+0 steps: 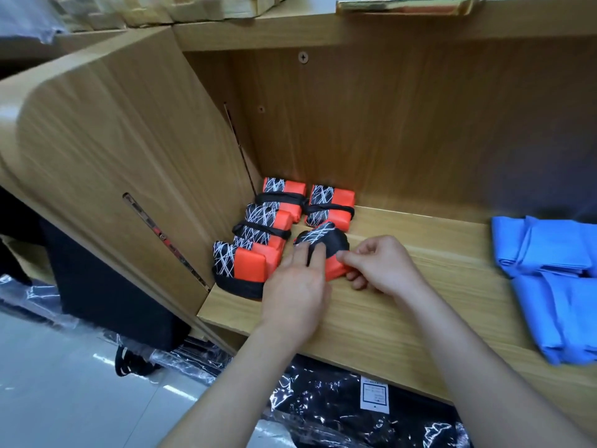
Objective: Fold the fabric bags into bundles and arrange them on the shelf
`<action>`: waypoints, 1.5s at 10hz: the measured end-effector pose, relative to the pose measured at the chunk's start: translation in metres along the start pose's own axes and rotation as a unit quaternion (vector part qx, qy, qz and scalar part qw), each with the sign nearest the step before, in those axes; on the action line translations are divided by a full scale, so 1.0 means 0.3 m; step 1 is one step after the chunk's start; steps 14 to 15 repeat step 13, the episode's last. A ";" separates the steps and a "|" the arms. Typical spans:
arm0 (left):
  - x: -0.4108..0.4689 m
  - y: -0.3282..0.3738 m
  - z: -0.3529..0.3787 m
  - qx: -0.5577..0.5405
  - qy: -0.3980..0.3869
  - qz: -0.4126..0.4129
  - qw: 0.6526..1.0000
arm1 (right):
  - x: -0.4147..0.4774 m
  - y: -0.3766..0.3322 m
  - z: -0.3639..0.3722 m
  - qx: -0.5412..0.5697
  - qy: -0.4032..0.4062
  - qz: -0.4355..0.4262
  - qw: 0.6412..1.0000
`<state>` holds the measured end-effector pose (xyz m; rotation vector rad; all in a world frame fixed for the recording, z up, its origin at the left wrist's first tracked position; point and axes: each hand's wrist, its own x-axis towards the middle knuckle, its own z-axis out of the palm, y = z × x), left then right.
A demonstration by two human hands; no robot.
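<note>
Left hand (297, 279) flat, fingers straight, pressing bundle (326, 237) onto shelf (403, 305); right hand (381, 266) pinches its orange edge. Step: placing it beside other bundles (248, 266). Next, likely: align, release.

Folded orange fabric bundles (281, 221), banded in black with white criss-cross lines, fill centre frame on a pale wood-grain shelf (403, 318); plain blue folded cloths (555, 286) sit at right, black white-streaked wrapped packs (323, 412) below.
</note>
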<state>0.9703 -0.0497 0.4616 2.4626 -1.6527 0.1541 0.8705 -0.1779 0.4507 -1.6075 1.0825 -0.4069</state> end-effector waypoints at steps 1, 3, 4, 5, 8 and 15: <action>0.046 0.005 -0.008 0.041 0.023 0.032 0.998 | -0.030 0.022 0.006 -0.001 0.015 -0.007 1.000; 0.080 0.006 -0.033 0.058 0.009 0.038 0.998 | -0.029 0.040 0.060 0.073 0.113 -0.047 0.990; 0.086 0.010 -0.068 0.050 -0.006 0.036 0.998 | -0.031 0.022 0.075 0.091 0.102 -0.036 0.990; 0.067 -0.014 -0.100 -0.004 -0.012 0.052 0.999 | -0.036 0.012 0.084 0.075 0.106 -0.048 0.990; -0.226 -0.235 -0.136 -0.234 0.163 -0.061 0.956 | -0.037 0.006 0.119 0.028 0.119 -0.072 0.990; -0.069 -0.054 -0.052 -0.145 -0.078 -0.022 0.986 | -0.227 0.040 0.085 0.107 0.087 -0.026 0.990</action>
